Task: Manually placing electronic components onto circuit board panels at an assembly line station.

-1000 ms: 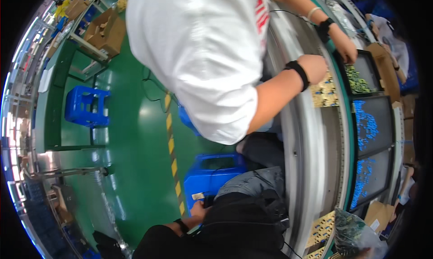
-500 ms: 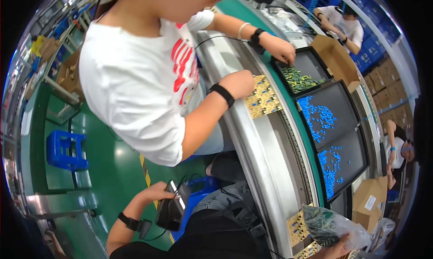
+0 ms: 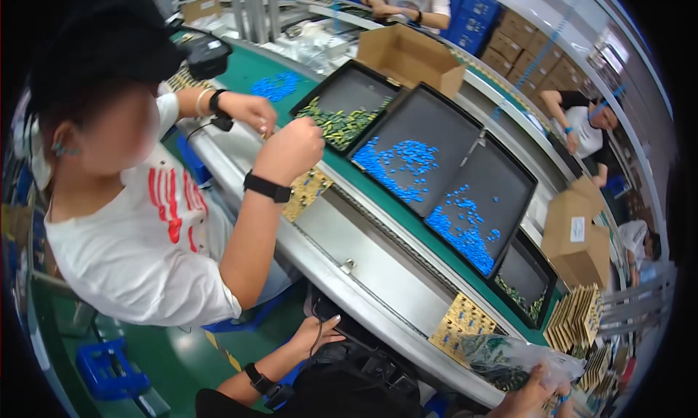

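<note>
My right hand (image 3: 534,393) grips a clear plastic bag (image 3: 520,351) of small green parts at the lower right. The bag overlaps a tan circuit board (image 3: 461,326) with small blue and dark parts on the rail. My left hand (image 3: 320,336), wearing a black wristband, is at my waist beside a black cable. Its thumb and finger are apart; a dark thing lies next to the fingertips, too unclear to name. To the left, a co-worker in a white shirt holds both hands (image 3: 293,150) over another tan circuit board (image 3: 308,194).
Black trays hold blue parts (image 3: 465,236) and green parts (image 3: 342,127) along the green belt (image 3: 407,232). Cardboard boxes (image 3: 578,232) stand behind them. Several boards are stacked (image 3: 574,317) at right. A blue stool (image 3: 109,371) stands on the floor. Other people work farther back.
My view has swung rightward. The black device my left hand held is no longer plainly visible, and that hand is nearer my waist. The co-worker's hands have come together. My right hand still holds the bag.
</note>
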`<action>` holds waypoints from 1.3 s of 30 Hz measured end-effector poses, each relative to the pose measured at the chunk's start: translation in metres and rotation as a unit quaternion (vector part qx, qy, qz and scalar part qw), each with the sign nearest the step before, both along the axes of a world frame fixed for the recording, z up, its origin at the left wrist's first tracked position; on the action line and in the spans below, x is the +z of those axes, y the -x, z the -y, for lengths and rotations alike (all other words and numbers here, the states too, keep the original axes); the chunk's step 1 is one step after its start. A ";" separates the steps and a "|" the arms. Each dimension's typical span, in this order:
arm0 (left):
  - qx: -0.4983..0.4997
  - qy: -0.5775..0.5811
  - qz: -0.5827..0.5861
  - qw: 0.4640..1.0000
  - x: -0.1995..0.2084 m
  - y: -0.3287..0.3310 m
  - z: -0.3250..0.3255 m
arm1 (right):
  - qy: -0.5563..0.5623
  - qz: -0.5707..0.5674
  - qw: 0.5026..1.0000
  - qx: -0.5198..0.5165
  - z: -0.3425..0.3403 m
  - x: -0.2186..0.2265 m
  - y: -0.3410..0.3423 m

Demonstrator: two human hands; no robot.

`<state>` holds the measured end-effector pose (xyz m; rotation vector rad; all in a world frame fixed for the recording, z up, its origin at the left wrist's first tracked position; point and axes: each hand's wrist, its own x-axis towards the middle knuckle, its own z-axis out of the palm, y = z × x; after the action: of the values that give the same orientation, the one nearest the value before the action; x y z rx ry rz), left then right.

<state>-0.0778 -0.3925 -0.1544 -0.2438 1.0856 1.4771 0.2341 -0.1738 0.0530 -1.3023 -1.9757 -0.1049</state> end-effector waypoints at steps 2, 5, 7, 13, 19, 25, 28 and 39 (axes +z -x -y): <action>0.004 -0.099 0.051 0.994 0.000 -0.006 -0.013 | 0.078 -0.199 0.977 -0.007 -0.001 -0.016 -0.015; -0.017 -0.114 0.024 0.993 0.004 -0.005 -0.029 | 0.124 -0.319 0.938 0.057 -0.007 -0.038 -0.043; -0.046 -0.061 -0.044 0.996 0.010 0.002 -0.041 | 0.157 -0.376 0.912 0.043 -0.001 -0.035 -0.036; -0.306 0.014 -0.225 0.925 -0.008 0.009 -0.055 | 0.149 -0.435 0.887 0.047 0.006 -0.009 0.016; -0.571 0.102 -0.645 0.498 0.044 0.035 0.018 | 0.183 -0.504 0.844 0.010 -0.004 -0.008 0.023; -0.353 -0.122 -0.649 0.663 0.204 -0.004 -0.022 | 0.198 -0.530 0.820 0.088 0.001 0.005 0.033; -0.226 -0.306 -0.718 0.583 0.247 -0.036 -0.097 | 0.211 -0.543 0.795 0.167 0.008 0.023 0.046; -0.226 -0.368 -0.455 0.779 0.275 -0.102 -0.196 | 0.106 -0.397 0.888 0.206 -0.011 0.062 0.040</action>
<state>0.0244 -0.1965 0.1204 1.3310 1.0637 1.4427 0.1937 -0.1633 0.1150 -0.8115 -1.4986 0.7546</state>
